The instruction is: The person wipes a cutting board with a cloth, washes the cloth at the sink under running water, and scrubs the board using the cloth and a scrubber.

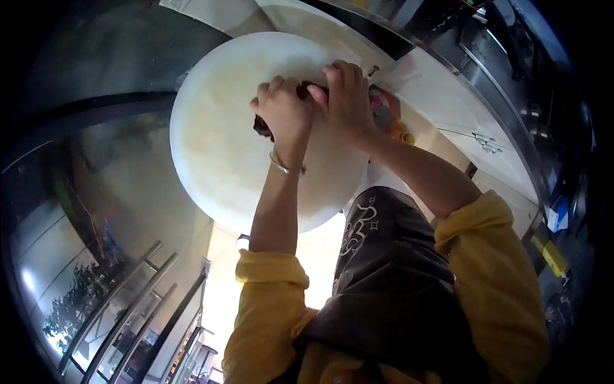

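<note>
Left hand (284, 112) and right hand (345, 99) side by side, fingers curled, both gripping a dark item (263, 127), mostly covered by them. Item located over the round white board (217, 153), right of its middle in the head view.

Dark item (262, 127) mostly hidden beneath hands (283, 107)

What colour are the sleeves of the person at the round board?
The sleeves are mustard yellow, rolled up near the elbows, seen best in the head view.
</note>
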Available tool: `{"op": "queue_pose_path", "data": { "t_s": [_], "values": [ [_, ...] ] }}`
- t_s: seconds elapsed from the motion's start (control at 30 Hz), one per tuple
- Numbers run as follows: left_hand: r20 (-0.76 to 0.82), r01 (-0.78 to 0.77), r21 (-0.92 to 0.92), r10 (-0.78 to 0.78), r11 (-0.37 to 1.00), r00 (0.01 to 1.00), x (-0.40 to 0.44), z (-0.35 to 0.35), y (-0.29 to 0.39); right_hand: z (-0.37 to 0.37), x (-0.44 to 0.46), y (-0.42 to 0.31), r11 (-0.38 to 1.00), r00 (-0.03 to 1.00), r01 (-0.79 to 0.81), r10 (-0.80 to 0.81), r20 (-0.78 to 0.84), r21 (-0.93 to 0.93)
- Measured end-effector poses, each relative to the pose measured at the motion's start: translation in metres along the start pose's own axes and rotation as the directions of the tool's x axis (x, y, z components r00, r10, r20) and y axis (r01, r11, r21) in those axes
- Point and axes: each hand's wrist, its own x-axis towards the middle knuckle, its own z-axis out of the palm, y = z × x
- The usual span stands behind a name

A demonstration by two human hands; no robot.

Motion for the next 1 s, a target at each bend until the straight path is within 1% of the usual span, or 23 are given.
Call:
{"op": "queue_pose_path", "data": {
  "t_s": [0.1,0.13,0.17,0.2,0.23,0.33,0.4,0.43,0.47,0.5,0.57,0.6,0.63,0.67,0.7,0.73,0.77,0.8,0.87,0.9,0.93,0.97,1.0],
  "values": [
    [0.068,-0.05,-0.056,0.054,0.997,0.996,-0.027,-0.014,0.003,0.0,0.001,0.005,0.999,0.999,0.001,-0.003,0.044,0.047],
    [-0.013,-0.104,-0.118,0.104,0.988,0.995,-0.053,-0.014,-0.002,0.001,0.004,0.006,0.999,0.999,0.01,-0.012,0.034,0.046],
    [0.043,-0.133,-0.059,0.136,0.989,0.99,-0.077,-0.015,-0.007,0.001,0.002,0.005,0.999,1.0,0.017,-0.018,0.023,0.051],
    [0.178,-0.102,-0.034,0.107,0.994,0.978,-0.094,-0.03,-0.002,0.001,0.0,0.005,0.998,1.0,0.017,-0.018,0.015,0.056],
    [0.189,-0.107,-0.035,0.112,0.994,0.976,-0.098,-0.034,0.0,0.001,-0.001,0.005,0.999,1.0,0.006,-0.007,0.019,0.053],
    [0.321,0.01,-0.049,0.007,0.999,0.947,-0.091,-0.039,0.0,0.003,0.0,0.003,0.997,0.999,0.021,-0.018,-0.033,0.079],
    [0.068,0.162,-0.158,-0.153,0.974,0.986,-0.055,-0.005,-0.004,0.003,0.0,0.002,0.997,0.999,-0.032,0.032,0.0,0.072],
    [-0.041,0.06,0.11,-0.056,0.992,0.998,-0.037,0.001,-0.002,0.004,0.001,0.002,0.997,1.0,-0.019,0.019,0.0,0.074],
    [-0.09,0.046,-0.026,-0.048,0.999,0.995,-0.017,-0.001,-0.001,0.003,0.0,0.002,0.996,0.999,-0.037,0.037,0.0,0.085],
    [-0.171,0.005,-0.027,-0.009,1.0,0.985,-0.003,-0.003,0.003,0.003,0.001,0.002,0.994,0.999,-0.049,0.049,0.0,0.093],
    [0.095,0.213,-0.152,-0.201,0.965,0.975,0.013,-0.01,0.004,0.004,0.0,0.003,0.99,0.998,-0.056,0.055,0.005,0.13],
    [0.085,0.23,-0.162,-0.218,0.96,0.972,0.001,-0.016,-0.004,0.004,0.0,0.003,0.966,0.992,-0.114,0.123,-0.028,0.231],
    [0.162,0.322,-0.554,-0.28,0.768,0.946,-0.019,-0.029,-0.017,0.003,0.0,0.002,0.928,0.979,-0.165,0.195,-0.056,0.335],
    [0.231,0.348,-0.838,-0.305,0.42,0.924,-0.037,-0.046,-0.032,0.002,0.004,-0.003,0.931,0.986,-0.124,0.153,-0.059,0.344],
    [0.142,0.245,-0.746,-0.212,0.619,0.967,-0.055,-0.074,-0.053,-0.001,0.003,-0.015,0.977,0.982,-0.116,0.14,-0.127,0.178],
    [-0.07,0.131,-0.608,-0.217,0.783,0.974,-0.076,-0.077,-0.082,-0.002,0.001,-0.026,0.992,0.974,-0.123,0.122,-0.191,0.006],
    [-0.178,0.152,-0.438,-0.252,0.886,0.951,-0.095,-0.081,-0.109,0.002,0.004,-0.044,0.994,0.975,-0.11,0.11,-0.192,0.01],
    [-0.238,0.24,-0.299,-0.316,0.923,0.918,-0.116,-0.077,-0.143,0.009,0.006,-0.071,0.985,0.984,-0.173,0.173,-0.028,0.009],
    [-0.339,0.429,-0.042,-0.416,0.902,0.843,-0.145,-0.068,-0.197,0.021,0.007,-0.096,0.975,0.966,-0.223,0.221,0.137,-0.003],
    [-0.38,0.52,0.071,-0.459,0.851,0.803,-0.154,-0.066,-0.217,0.03,0.006,-0.102,0.992,0.986,-0.108,0.115,0.117,-0.062],
    [-0.383,0.534,0.065,-0.473,0.843,0.793,-0.159,-0.057,-0.237,0.038,0.001,-0.105,0.992,0.994,0.008,0.006,0.109,-0.124],
    [-0.264,0.616,-0.162,-0.635,0.771,0.726,-0.159,-0.045,-0.256,0.038,-0.01,-0.099,0.996,0.953,0.09,-0.086,0.29,0.0],
    [-0.11,0.677,-0.372,-0.754,0.635,0.647,-0.16,-0.038,-0.267,0.032,-0.023,-0.088,0.98,0.873,0.15,-0.195,0.447,0.133]
  ]
}}
